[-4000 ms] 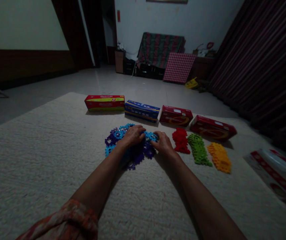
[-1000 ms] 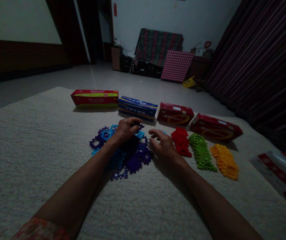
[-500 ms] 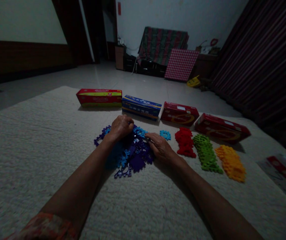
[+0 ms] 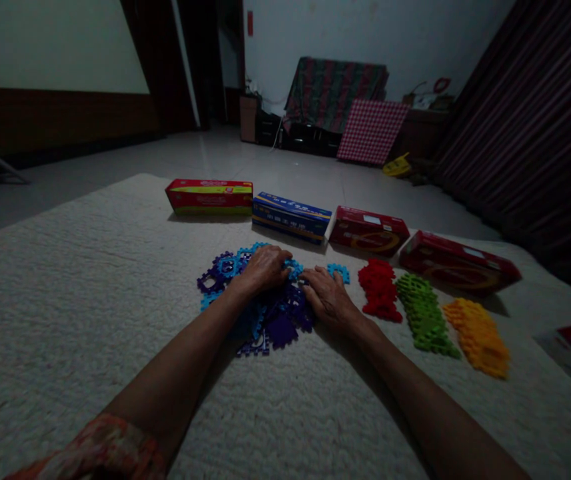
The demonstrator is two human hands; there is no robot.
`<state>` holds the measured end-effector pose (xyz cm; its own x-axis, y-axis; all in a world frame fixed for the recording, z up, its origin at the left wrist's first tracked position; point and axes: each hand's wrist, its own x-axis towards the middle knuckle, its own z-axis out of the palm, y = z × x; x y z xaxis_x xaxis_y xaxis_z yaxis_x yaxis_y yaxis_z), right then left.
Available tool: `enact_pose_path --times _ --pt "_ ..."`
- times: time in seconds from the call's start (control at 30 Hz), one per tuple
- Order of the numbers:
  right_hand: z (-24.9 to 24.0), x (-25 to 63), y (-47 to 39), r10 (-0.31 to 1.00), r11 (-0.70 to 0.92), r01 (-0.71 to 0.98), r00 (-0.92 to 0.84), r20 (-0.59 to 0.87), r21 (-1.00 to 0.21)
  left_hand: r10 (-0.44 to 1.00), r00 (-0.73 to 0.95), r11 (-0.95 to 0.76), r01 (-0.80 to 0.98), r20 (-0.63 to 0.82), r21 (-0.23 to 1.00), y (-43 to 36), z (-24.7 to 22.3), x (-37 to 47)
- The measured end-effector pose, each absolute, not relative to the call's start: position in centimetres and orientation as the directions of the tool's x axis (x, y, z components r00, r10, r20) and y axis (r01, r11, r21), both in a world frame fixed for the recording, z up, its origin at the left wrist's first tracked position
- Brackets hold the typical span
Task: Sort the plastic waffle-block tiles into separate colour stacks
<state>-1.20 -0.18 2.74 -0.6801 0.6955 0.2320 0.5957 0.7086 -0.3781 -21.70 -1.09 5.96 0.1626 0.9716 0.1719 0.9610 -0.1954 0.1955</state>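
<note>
A loose heap of dark purple and light-blue interlocking plastic building pieces with toothed edges lies on the pale quilted mat in front of me. My left hand reaches over the far side of the heap, its fingers curled down at a light-blue piece; the hand hides part of their contact. My right hand rests at the heap's right edge, fingers stretched apart and touching purple pieces. Just beyond it a single light-blue square piece lies on the mat.
To the right are stacked rows of red pieces, green pieces and orange pieces. Behind stand a red-and-yellow box, a blue box and two dark red boxes in a line.
The view has shifted, so most things appear slightly farther right. My left hand has moved over the light-blue piece, closer to my right hand, whose fingers are more spread.
</note>
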Motion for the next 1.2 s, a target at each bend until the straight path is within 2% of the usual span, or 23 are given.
enact_pose_path --times 0.1,0.27,0.43,0.6,0.7,0.77,0.93,1.1,1.2 --pt "2.5 -1.1 0.0 0.68 0.724 0.565 -0.678 0.278 -0.394 0.973 0.088 -0.153 0.94 0.214 0.306 -0.8 6.0 -21.7" --pt "2.3 -1.0 0.3 0.682 0.73 0.556 -0.628 0.374 -0.397 0.98 -0.016 -0.105 0.801 0.198 0.589 -0.4 6.7 -22.1" --pt "2.4 -1.0 0.6 0.735 0.678 0.514 -0.461 0.497 -0.525 0.979 -0.054 -0.116 0.639 0.195 0.761 0.1 6.7 -22.5" --pt "3.4 -1.0 0.4 0.808 0.587 0.41 -0.356 0.47 -0.698 0.957 0.004 -0.242 0.568 0.291 0.786 0.1 6.2 -22.5" --pt "3.8 -1.2 0.0 0.824 0.553 0.363 -0.371 0.429 -0.749 0.916 0.053 -0.356 0.559 0.397 0.749 0.0 6.1 -22.3" --pt "3.9 -1.3 -0.1 0.827 0.547 0.343 -0.365 0.428 -0.763 0.906 0.068 -0.385 0.541 0.418 0.747 0.0 6.0 -22.2" --pt "3.9 -1.3 0.2 0.854 0.5 0.279 -0.316 0.413 -0.82 0.96 0.088 -0.278 0.387 0.265 0.879 -0.1 5.9 -22.0" --pt "4.3 -1.1 0.5 0.92 0.292 0.123 -0.308 0.243 -0.948 0.978 0.172 -0.154 0.236 0.115 0.96 -0.6 6.6 -21.8" --pt "4.5 -1.1 0.5 0.94 0.196 0.088 -0.3 0.161 -0.977 0.98 0.193 -0.097 0.213 0.055 0.972 -1.0 7.2 -21.7"
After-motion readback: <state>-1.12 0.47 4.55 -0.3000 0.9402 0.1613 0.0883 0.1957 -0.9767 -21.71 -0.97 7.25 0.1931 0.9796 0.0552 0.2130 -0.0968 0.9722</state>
